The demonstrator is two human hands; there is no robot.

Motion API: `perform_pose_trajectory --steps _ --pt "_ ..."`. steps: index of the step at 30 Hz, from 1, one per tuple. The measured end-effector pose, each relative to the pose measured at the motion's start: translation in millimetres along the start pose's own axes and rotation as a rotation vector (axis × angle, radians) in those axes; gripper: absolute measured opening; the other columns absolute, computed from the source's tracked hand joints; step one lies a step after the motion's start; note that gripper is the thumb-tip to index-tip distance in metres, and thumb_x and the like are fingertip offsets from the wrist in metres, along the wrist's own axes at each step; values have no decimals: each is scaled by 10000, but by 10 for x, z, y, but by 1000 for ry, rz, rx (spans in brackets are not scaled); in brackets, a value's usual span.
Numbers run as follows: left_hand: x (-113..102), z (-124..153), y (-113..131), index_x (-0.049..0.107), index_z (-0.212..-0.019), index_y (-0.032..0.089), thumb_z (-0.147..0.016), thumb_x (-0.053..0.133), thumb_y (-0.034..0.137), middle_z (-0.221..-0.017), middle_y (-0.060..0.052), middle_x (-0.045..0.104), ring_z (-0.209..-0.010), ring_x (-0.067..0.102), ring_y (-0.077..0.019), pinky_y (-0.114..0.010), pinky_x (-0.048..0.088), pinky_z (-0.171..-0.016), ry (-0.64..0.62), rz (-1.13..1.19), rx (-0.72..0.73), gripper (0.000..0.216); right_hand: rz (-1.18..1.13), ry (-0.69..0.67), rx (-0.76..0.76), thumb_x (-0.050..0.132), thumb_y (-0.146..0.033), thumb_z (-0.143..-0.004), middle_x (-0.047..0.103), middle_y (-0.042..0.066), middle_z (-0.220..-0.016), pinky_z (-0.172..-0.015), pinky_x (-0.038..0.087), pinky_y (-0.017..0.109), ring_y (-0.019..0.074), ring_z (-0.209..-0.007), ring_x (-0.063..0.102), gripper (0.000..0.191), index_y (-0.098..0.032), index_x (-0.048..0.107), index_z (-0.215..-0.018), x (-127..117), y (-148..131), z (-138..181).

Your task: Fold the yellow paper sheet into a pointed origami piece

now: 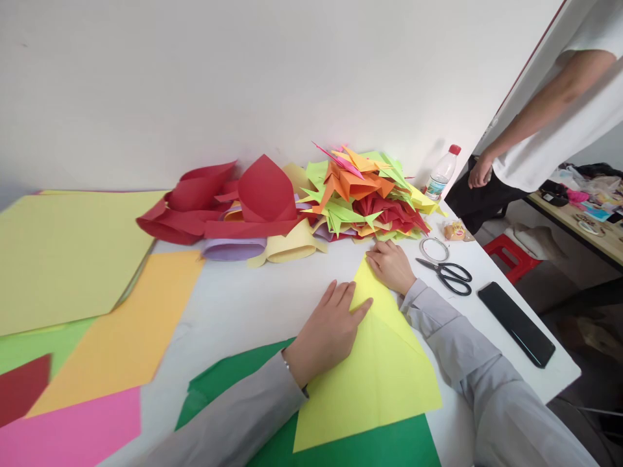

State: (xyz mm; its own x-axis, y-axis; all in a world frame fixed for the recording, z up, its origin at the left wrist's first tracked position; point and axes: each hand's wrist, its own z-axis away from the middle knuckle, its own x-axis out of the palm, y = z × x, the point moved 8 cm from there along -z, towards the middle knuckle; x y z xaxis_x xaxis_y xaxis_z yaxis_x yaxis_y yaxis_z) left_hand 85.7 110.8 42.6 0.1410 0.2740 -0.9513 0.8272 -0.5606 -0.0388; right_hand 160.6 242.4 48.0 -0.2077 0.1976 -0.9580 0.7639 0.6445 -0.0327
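Note:
A sheet of yellow paper (374, 370), creased and narrowing to a point at its far end, lies on the white table in front of me. My left hand (333, 331) rests on its left edge with the fingers stretched out and the thumb apart. At the far tip, my right hand (389, 264) has its fingers curled down and closed on the paper. Under the yellow sheet lies a green paper sheet (389, 444). Black scissors (450, 275) and a roll of clear tape (434, 250) are just right of my right hand.
Folded coloured paper shapes (360, 188) and red paper pieces (265, 194) are heaped along the wall. Large coloured sheets (73, 253) cover the left side. A bottle (442, 174), a wrapped snack (455, 230) and a black phone (516, 323) stand or lie right. Another person (559, 110) stands beyond.

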Motion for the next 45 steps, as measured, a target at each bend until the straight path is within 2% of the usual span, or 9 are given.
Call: perform_pose_trajectory --steps 13,18,26,31,38,45 --pt "16 2 -1 594 -1297 184 -827 491 126 -1276 -203 590 -1227 496 -338 -535 319 -1079 9 -13 -4 484 -27 24 55 427 -291 -998 634 89 -1054 -805 382 350 230 -985 503 313 -214 694 -1141 14 56 -1" --pt "11 -3 8 601 -1289 170 -833 482 114 -1266 -209 598 -1230 496 -334 -537 308 -1088 13 -6 -3 475 -2 0 59 444 -309 -991 626 95 -1049 -796 372 365 246 -994 492 303 -245 716 -1110 6 39 -12" --pt "15 3 11 600 -1288 164 -830 479 109 -1279 -211 591 -1236 491 -334 -539 300 -1090 19 -5 0 477 -45 16 74 429 -286 -998 618 85 -1080 -812 374 357 230 -1001 498 306 -243 680 -1167 23 96 -21" --pt "19 1 16 596 -1290 172 -834 477 116 -1282 -205 595 -1239 502 -342 -542 316 -1083 10 -32 -7 474 -22 11 57 456 -301 -983 604 91 -1065 -806 364 359 240 -991 487 291 -255 714 -1111 19 66 -5" --pt "82 24 29 579 -1295 146 -835 441 90 -1366 -181 550 -1310 454 -346 -534 307 -1102 4 -11 37 484 35 -12 12 504 -444 -945 608 115 -1116 -840 365 394 276 -1031 472 350 -209 676 -1139 -20 -28 24" --pt "98 -2 49 583 -1280 102 -822 429 60 -1354 -204 559 -1294 494 -315 -462 398 -1067 -6 -11 55 484 116 -22 8 486 -397 -950 620 125 -1161 -881 339 421 284 -1039 492 308 -199 655 -1115 -54 -97 28"
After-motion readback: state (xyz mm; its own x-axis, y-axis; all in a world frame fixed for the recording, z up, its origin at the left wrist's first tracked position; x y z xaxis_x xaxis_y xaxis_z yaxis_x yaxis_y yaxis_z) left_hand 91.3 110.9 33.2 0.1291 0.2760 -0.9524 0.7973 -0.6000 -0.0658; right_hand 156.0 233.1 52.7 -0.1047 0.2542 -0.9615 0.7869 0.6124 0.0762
